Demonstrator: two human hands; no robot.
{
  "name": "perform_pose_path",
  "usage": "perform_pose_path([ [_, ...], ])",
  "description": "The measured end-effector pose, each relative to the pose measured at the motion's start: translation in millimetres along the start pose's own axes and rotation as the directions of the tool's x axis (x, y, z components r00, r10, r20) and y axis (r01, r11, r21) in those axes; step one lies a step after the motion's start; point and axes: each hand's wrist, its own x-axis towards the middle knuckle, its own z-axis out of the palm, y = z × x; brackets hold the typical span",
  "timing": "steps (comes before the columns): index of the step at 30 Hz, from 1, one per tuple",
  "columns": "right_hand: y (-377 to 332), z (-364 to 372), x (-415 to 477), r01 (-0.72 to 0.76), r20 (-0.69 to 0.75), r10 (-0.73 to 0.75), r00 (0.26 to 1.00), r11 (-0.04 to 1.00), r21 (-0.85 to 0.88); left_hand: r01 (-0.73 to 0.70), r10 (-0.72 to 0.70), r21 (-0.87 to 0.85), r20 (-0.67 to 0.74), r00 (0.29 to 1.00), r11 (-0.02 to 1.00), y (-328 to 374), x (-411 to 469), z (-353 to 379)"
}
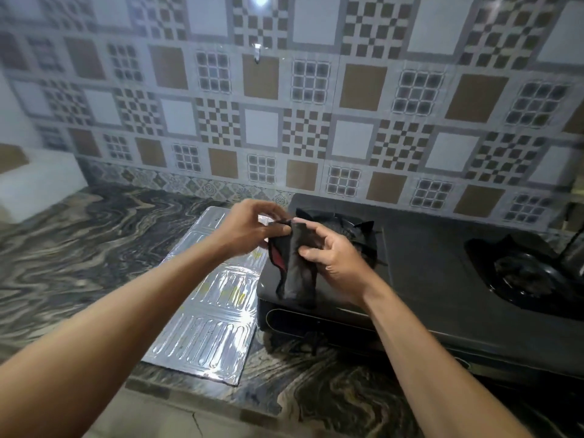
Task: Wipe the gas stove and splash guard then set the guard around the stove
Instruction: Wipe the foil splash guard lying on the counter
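Observation:
A black gas stove (423, 279) with two burners sits on the marbled counter at the right. The silver foil splash guard (208, 317) lies flat on the counter just left of the stove. Both my hands are raised over the stove's left burner (357, 229), holding a dark cloth (294, 267) with a red patch. My left hand (249, 229) pinches the cloth's top edge. My right hand (331, 257) grips its right side. The cloth hangs down between them, its lower end near the stove top.
The right burner (531, 273) sits near the frame's right edge. A patterned tiled wall (284, 105) rises right behind the stove. A white box (38, 181) stands at the far left of the marbled counter (79, 248). The counter's front edge (196, 403) runs below the guard.

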Motion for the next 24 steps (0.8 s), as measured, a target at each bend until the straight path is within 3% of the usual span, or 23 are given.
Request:
perform_pose_path([
  [6, -7, 24, 47, -0.021, -0.075, -0.006, 0.997, 0.936, -0.351, 0.042, -0.04, 0.027, -0.079, 0.996, 0.999, -28, 9, -65],
  [16, 17, 97, 172, 0.059, -0.243, -0.19, 0.951, 0.886, -0.46, 0.122, -0.117, -0.154, 0.04, 0.992, 0.98, -123, 64, -170],
  [24, 64, 130, 257, 0.039, -0.306, -0.189, 0.933, 0.898, -0.437, 0.159, -0.14, -0.196, 0.11, 0.984, 0.968, -197, 121, -206],
])
